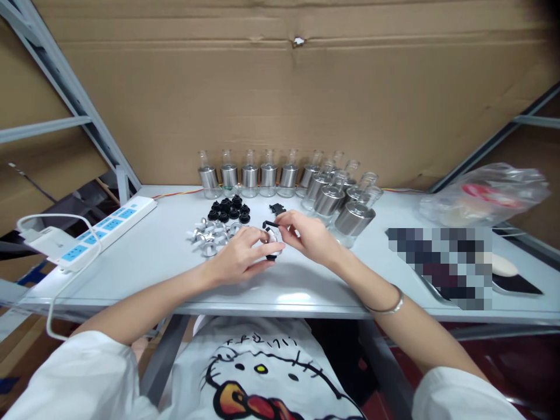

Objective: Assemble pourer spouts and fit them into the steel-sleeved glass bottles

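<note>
My left hand (242, 256) is closed around a small white-and-black fitting (275, 235), partly hidden by the fingers. My right hand (308, 234) pinches a small black strip-like piece (270, 224) at the top of that fitting; whether the two are joined I cannot tell. Just left of the hands lies a heap of silvery, pale spout-like parts (210, 239). Behind it sits a cluster of round black caps (227, 209). A few small flat black pieces (277, 208) lie beyond my fingers.
Several glass bottles with steel sleeves (268, 174) stand along the back and right of the white table (175, 280). A white power strip (109, 230) with a cable lies left. To the right are a clear plastic bag (485, 195) and a pixelated dark object (437, 268).
</note>
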`<state>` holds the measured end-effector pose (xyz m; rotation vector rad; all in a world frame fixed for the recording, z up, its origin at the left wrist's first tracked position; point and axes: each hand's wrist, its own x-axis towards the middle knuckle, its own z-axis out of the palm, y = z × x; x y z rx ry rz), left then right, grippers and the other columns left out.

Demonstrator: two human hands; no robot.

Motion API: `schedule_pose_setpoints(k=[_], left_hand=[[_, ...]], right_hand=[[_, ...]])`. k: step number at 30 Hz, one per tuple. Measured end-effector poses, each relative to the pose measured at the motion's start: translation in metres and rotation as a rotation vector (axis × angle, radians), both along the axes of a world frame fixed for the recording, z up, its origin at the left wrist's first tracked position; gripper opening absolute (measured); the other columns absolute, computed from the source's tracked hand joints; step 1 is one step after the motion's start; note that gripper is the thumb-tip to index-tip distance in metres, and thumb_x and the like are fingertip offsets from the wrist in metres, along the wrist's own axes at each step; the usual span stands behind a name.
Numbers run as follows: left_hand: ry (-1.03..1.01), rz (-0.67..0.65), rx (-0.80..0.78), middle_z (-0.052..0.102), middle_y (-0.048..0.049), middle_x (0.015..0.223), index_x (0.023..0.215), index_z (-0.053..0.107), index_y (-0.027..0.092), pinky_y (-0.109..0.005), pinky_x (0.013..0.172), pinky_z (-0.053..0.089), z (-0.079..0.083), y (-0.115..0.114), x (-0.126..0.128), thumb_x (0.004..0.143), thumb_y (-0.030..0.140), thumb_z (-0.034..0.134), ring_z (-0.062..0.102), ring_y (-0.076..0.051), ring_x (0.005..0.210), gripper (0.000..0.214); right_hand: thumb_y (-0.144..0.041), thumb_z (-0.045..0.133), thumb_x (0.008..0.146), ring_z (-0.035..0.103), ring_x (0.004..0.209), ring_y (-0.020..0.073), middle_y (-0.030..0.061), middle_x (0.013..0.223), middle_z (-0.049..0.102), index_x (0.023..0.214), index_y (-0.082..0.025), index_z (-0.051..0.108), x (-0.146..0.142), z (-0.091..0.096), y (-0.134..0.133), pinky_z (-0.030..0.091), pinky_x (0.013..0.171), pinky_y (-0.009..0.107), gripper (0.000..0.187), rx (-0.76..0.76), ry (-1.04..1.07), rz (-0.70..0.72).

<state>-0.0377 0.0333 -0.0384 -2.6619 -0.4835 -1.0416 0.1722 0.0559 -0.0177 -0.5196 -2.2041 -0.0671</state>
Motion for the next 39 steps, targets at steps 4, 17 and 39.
schedule_pose_setpoints(k=[4, 17, 39], left_hand=[[-0.005, 0.014, -0.024, 0.053, -0.0063, 0.095, 0.117, 0.050, 0.019, -0.031, 0.080, 0.041, -0.0013, 0.0004, -0.0004, 0.096, 0.030, 0.044, 0.051, -0.017, 0.088, 0.024], [-0.016, 0.086, -0.026, 0.055, -0.0052, 0.092, 0.115, 0.050, 0.018, -0.031, 0.078, 0.041, -0.0013, 0.0015, -0.0007, 0.095, 0.031, 0.048, 0.051, -0.017, 0.085, 0.024], [-0.074, 0.122, 0.070, 0.057, -0.0062, 0.099, 0.114, 0.059, 0.022, -0.034, 0.088, 0.038, -0.0030, 0.0064, -0.0029, 0.092, 0.033, 0.054, 0.049, -0.021, 0.102, 0.025]], right_hand=[[-0.015, 0.049, 0.091, 0.052, 0.059, 0.0079, -0.0007, 0.073, 0.059, 0.083, -0.021, 0.046, 0.0009, -0.0028, 0.0002, 0.044, 0.053, 0.018, 0.010, 0.085, 0.031, 0.004], [-0.010, 0.056, 0.087, 0.061, 0.069, 0.0111, 0.0041, 0.080, 0.066, 0.088, -0.019, 0.051, -0.0011, 0.0016, -0.0050, 0.049, 0.060, 0.020, 0.010, 0.301, 0.058, 0.032], [-0.011, 0.049, 0.091, 0.062, 0.070, 0.0134, 0.0056, 0.079, 0.065, 0.092, -0.018, 0.058, -0.0032, 0.0054, -0.0073, 0.051, 0.063, 0.023, 0.011, 0.315, 0.049, 0.032]])
